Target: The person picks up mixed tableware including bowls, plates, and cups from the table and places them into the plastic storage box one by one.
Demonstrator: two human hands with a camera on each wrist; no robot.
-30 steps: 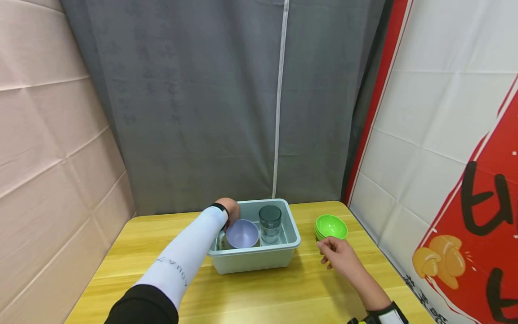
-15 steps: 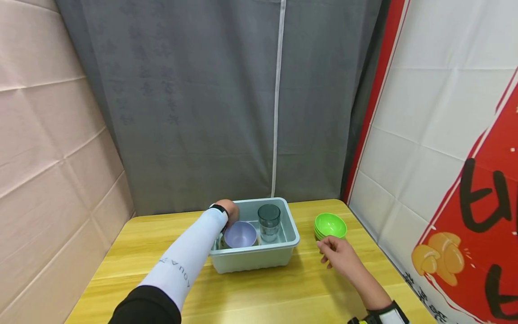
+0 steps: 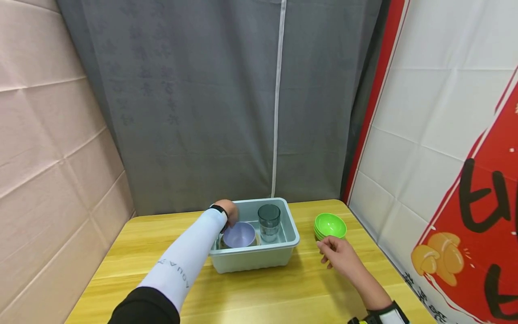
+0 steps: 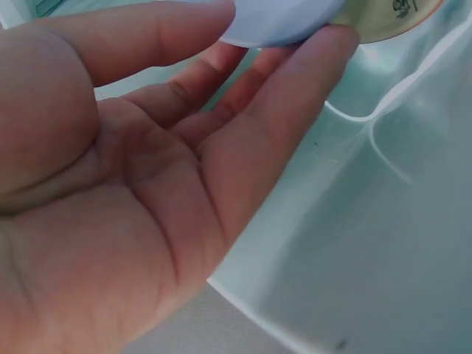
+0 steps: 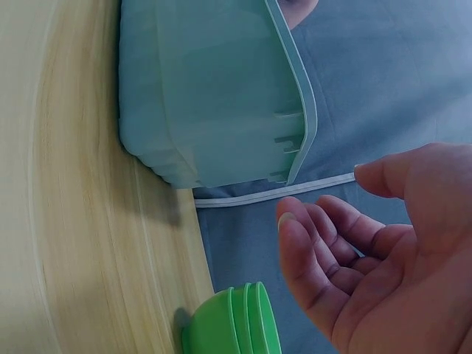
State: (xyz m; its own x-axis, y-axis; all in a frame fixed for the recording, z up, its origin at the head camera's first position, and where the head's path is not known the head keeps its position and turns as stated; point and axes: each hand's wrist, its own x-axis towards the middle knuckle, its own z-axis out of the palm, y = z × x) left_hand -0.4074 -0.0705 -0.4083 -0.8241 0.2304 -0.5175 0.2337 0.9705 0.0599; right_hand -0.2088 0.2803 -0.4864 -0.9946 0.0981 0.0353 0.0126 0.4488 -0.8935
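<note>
My left hand point(image 3: 229, 211) reaches over the left side of a pale blue-green plastic bin point(image 3: 252, 262). It holds a lilac bowl point(image 3: 239, 235) inside the bin, the thumb above and the fingers below in the left wrist view. Close by the bowl is a yellowish, reddish-rimmed dish point(image 4: 383, 21) with dark print, only partly seen. A dark tinted glass point(image 3: 269, 215) stands in the bin to the right, with a clear lower part. My right hand point(image 3: 340, 256) hovers with loosely bent fingers and nothing between them, just in front of stacked green bowls point(image 3: 330, 226).
The bin and the green bowls stand on a yellow wooden table point(image 3: 178, 270). Behind it hangs a grey curtain point(image 3: 202, 112). A pale fabric wall point(image 3: 52, 157) is on the left, and a white and red printed one point(image 3: 429, 135) on the right.
The lilac bowl has shifted slightly left within the bin, in my left hand. My right hand and the green bowls have stayed where they were.
</note>
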